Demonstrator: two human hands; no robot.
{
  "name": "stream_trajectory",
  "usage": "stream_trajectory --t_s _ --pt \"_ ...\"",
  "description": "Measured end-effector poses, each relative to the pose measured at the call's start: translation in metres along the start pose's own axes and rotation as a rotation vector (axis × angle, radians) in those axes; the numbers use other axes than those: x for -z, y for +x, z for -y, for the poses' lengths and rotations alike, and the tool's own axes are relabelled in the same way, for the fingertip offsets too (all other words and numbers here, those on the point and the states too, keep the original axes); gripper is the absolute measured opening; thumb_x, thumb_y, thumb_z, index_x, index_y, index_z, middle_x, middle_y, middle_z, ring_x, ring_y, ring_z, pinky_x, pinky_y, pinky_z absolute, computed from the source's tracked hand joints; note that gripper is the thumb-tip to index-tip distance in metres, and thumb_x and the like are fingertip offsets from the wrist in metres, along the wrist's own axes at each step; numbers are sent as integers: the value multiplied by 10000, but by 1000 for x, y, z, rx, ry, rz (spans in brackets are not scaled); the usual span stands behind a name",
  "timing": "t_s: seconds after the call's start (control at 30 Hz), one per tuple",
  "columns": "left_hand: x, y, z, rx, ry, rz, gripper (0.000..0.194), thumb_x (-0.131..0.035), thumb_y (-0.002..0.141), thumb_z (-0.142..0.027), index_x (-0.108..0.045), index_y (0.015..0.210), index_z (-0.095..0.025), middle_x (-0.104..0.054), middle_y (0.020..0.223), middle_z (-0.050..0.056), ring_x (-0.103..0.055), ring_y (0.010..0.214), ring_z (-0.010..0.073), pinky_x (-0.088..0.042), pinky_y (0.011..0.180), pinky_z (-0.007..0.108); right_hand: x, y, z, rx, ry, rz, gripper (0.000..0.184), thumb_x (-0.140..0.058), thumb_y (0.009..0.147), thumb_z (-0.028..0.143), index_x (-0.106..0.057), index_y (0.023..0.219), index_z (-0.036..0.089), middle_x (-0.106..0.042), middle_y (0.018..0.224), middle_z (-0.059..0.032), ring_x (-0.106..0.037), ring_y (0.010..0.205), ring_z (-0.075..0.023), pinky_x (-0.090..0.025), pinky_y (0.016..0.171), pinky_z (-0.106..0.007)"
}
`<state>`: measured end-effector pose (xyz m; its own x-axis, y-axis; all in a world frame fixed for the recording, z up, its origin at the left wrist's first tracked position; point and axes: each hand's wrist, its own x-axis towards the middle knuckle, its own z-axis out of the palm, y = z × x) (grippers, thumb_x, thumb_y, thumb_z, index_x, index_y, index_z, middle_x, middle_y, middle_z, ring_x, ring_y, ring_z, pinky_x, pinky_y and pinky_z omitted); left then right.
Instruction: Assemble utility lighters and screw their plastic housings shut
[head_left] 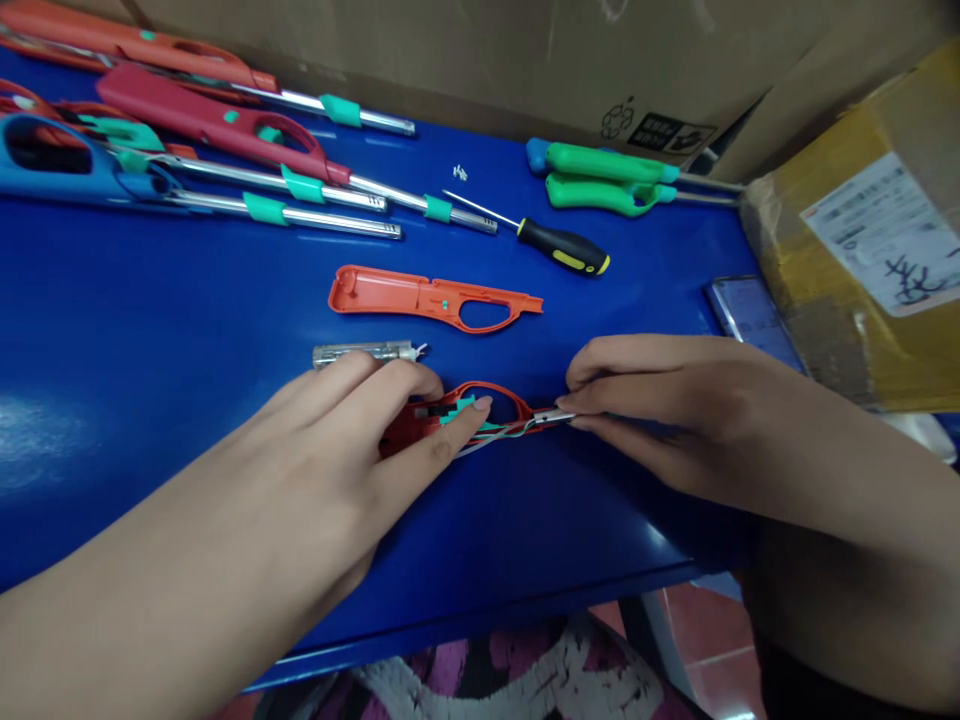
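Note:
An orange lighter half-shell (517,402) with a green trigger piece (457,408) and thin pale wires lies low over the blue table. My left hand (375,420) grips its handle end, thumb across the green piece. At the other end, my right hand (660,400) pinches the silver metal tube (553,415), most of which its fingers hide. Just beyond my left fingers rests a clear fuel cartridge (367,352) with a white tip. Farther back lies the other orange half-shell (435,300), its hollow side up.
A black-and-yellow screwdriver (566,247) lies near small screws (460,173). Several long lighters, including a red one (217,120) and a blue one (67,165), fill the back left. Green lighters (607,175), a phone (754,315) and a taped carton (862,240) stand right.

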<state>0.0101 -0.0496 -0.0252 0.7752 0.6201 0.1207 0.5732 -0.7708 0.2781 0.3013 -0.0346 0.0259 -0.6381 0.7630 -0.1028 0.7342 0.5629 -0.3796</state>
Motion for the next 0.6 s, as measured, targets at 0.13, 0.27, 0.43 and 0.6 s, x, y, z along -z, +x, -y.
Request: stream_trajectory --t_s 0.13,0.27,0.43,0.6 --pt "-2 1 -1 -6 -10 -11 551 -294 1026 -157 -432 1526 -342 -518 1266 58 -526 1128 274 -469 942 477 -2 2 4 82 -51 30 272 -487 1004 174 -750 951 220 -717 973 -59 -674 806 -196 -504 718 -320" --pt "-3 1 0 -11 4 -12 548 -297 1029 -170 -428 1527 -357 -517 1290 59 -524 1162 287 -469 979 485 -4 1 2 88 -117 23 256 -493 999 175 -746 999 214 -732 980 -64 -689 857 -222 -523 751 -339" --pt "-2 -1 2 4 14 0 534 -356 999 -158 -481 1473 -369 -549 1237 71 -532 1114 290 -463 928 445 -3 1 -3 89 -119 7 188 -569 1000 330 -721 1076 248 -728 1135 -48 -694 971 -226 -530 812 -353" --pt "-1 -1 2 17 21 25 582 -377 955 -128 -467 1485 -352 -562 1178 82 -526 1028 284 -459 853 445 -9 12 -2 9 106 -106 137 -642 964 328 -728 981 222 -745 1026 -39 -687 963 -195 -522 855 -324"
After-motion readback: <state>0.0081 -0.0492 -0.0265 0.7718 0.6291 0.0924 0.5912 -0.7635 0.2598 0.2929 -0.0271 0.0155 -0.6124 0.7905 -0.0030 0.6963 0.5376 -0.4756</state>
